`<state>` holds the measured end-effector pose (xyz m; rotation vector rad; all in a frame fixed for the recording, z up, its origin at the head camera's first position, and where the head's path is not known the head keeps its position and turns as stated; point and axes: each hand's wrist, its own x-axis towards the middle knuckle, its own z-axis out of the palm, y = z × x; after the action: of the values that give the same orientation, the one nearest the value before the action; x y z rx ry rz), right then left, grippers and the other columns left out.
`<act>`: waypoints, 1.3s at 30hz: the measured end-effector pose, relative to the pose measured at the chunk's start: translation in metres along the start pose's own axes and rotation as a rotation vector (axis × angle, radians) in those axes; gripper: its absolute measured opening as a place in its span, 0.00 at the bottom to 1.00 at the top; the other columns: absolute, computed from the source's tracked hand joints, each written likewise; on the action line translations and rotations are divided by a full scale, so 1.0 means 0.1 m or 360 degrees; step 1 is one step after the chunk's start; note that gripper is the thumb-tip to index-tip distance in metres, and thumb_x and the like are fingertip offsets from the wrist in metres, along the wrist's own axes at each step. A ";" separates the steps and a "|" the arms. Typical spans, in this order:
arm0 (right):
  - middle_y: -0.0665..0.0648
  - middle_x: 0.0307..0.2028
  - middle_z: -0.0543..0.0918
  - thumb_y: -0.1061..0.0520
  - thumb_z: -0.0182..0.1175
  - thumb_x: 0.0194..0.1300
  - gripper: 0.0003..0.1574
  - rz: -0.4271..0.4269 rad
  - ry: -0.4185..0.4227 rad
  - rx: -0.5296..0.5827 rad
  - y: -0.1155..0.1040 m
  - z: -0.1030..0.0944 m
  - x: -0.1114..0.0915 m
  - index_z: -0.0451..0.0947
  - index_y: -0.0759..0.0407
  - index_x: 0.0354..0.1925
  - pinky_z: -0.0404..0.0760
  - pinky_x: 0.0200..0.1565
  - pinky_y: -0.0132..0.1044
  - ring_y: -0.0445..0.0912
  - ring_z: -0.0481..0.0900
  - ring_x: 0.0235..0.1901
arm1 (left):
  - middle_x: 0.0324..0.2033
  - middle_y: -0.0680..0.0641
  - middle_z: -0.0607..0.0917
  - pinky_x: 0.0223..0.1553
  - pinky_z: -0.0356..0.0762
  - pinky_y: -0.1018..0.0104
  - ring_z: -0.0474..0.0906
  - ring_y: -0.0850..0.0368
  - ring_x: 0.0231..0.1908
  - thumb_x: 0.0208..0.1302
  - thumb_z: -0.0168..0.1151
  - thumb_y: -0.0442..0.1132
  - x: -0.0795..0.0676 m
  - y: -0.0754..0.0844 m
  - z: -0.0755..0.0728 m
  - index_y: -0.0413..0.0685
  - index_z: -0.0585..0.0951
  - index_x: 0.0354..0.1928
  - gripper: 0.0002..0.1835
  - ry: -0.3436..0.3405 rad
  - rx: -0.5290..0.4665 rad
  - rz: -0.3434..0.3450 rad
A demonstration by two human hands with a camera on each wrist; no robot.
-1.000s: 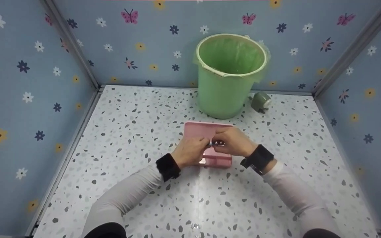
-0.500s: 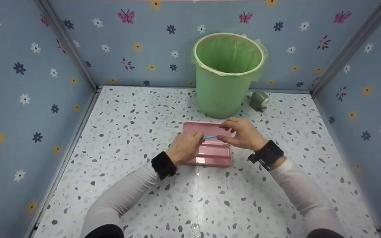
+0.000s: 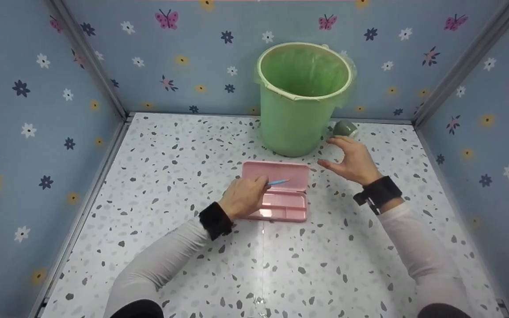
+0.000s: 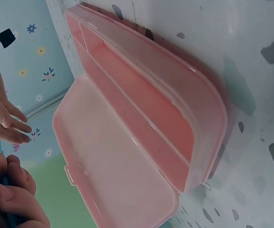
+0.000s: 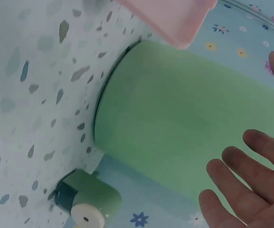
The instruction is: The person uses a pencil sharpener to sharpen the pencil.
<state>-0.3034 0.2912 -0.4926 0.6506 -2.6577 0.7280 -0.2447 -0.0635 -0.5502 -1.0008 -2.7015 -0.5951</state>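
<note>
My left hand (image 3: 242, 196) pinches a slim blue pencil (image 3: 277, 182) between thumb and fingers, its pointed end toward the right. Under that hand lies a pink pencil case (image 3: 296, 201), lid (image 3: 298, 174) swung back and inner compartments showing. Part of the case's left side is hidden by the hand. In the left wrist view the fingers curl around the pencil's lower end. My right hand (image 3: 354, 161) is raised, fingers spread and nothing in them. Just beyond it, partly covered, is a small green object (image 5: 92, 197) with a round cream-coloured disc on one end.
A tall green bin (image 3: 294, 126) with a green liner stands behind the case. The speckled white tabletop (image 3: 184, 176) is bounded by flower-patterned walls (image 3: 184, 39) at the back and both sides.
My right hand has let go of the pencil and moved right and back, toward the small green object, its fingers spreading. My left hand keeps the pencil and has shifted slightly left.
</note>
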 end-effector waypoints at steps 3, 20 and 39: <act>0.74 0.66 0.87 0.44 0.85 0.61 0.48 0.0127 0.0031 -0.0033 0.14 -0.07 0.09 0.82 0.70 0.68 0.83 0.68 0.67 0.71 0.86 0.64 | 0.25 0.55 0.71 0.22 0.74 0.64 0.65 0.61 0.21 0.88 0.55 0.45 0.01 0.01 0.00 0.47 0.76 0.43 0.12 -0.0020 -0.0012 -0.0016; 0.77 0.75 0.77 0.44 0.80 0.65 0.54 0.0668 -0.0089 -0.0117 0.76 -0.06 0.39 0.72 0.68 0.77 0.69 0.80 0.72 0.75 0.74 0.75 | 0.25 0.55 0.69 0.23 0.69 0.64 0.65 0.59 0.22 0.87 0.55 0.44 0.03 0.03 0.03 0.46 0.75 0.42 0.12 -0.0049 -0.0023 -0.0010; 0.80 0.86 0.56 0.49 0.67 0.76 0.57 0.0858 -0.0354 -0.0179 1.14 0.33 0.76 0.52 0.64 0.89 0.65 0.82 0.75 0.79 0.59 0.84 | 0.22 0.54 0.70 0.22 0.75 0.60 0.68 0.57 0.20 0.86 0.56 0.44 -0.11 -0.06 0.02 0.47 0.75 0.42 0.10 -0.0068 0.0004 -0.0096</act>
<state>-0.4310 0.3350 -0.5348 -0.0315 -3.0902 0.6561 -0.2401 -0.0729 -0.5571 -0.9451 -2.7777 -0.5878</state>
